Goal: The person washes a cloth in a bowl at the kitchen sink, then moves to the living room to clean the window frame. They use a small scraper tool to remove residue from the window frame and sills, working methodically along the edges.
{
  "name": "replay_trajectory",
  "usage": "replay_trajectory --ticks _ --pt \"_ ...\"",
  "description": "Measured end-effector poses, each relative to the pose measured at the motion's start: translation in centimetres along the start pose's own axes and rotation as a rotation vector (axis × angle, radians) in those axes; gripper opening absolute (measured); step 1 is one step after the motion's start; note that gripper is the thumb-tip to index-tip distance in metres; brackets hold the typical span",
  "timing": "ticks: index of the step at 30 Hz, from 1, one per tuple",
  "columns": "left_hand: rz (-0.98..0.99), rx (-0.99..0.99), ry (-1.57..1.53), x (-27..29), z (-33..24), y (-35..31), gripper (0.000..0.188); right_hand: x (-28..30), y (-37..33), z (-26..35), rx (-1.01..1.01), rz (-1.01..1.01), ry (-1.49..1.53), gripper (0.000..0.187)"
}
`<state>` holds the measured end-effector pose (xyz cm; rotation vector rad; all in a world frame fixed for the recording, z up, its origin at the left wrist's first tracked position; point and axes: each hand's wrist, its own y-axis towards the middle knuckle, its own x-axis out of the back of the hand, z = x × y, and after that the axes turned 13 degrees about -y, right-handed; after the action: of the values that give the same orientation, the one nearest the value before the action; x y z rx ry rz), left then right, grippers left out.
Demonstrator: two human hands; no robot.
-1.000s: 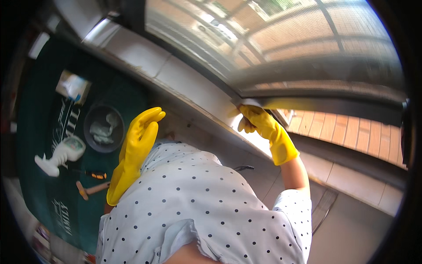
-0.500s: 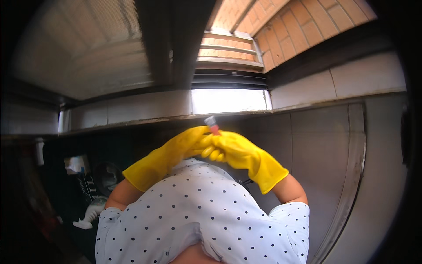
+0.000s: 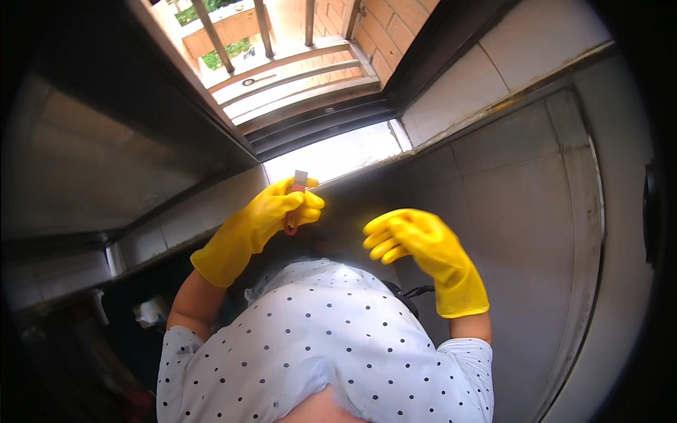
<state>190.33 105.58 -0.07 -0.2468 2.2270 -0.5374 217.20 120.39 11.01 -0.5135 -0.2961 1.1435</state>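
Both my hands wear long yellow rubber gloves. In front of the window sill, my left hand (image 3: 276, 207) is closed round a small scraper (image 3: 301, 178). The tool has a flat grey blade pointing up and a red handle, whose rounded end shows below my fingers. My right hand (image 3: 412, 234) hovers in the air to the right with its fingers loosely bent and apart. It holds nothing, and a gap separates it from my left hand and the scraper.
Ahead is an open window with metal bars (image 3: 264, 32) over a bright white sill (image 3: 338, 158). A dark framed pane (image 3: 127, 141) stands at left. Tiled wall (image 3: 522, 204) runs along the right. A white object (image 3: 149, 311) lies low at left, too blurred to name.
My hands, together at the tool before, have moved apart. The scraper is now in my left hand, and my right hand has moved off to the right. The view has tilted and turned.
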Motion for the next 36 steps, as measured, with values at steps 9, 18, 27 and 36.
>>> replay_trajectory --ticks 9,18,27,36 --pt "0.201 0.289 0.086 4.4 -1.4 7.1 0.041 0.9 -4.9 -0.4 0.177 -0.58 0.141 0.037" --pt "0.421 0.04 0.38 1.5 -4.0 7.9 0.037 3.5 -7.6 -3.0 0.159 -0.788 0.214 0.035" --pt "-0.12 0.151 0.626 -0.4 -4.2 8.0 0.03 7.4 -7.6 -4.7 0.188 -0.743 0.231 0.036" --pt "-0.128 -0.32 1.282 -3.4 -2.5 7.0 0.023 9.0 -6.2 -5.2 0.166 -0.715 0.239 0.036"
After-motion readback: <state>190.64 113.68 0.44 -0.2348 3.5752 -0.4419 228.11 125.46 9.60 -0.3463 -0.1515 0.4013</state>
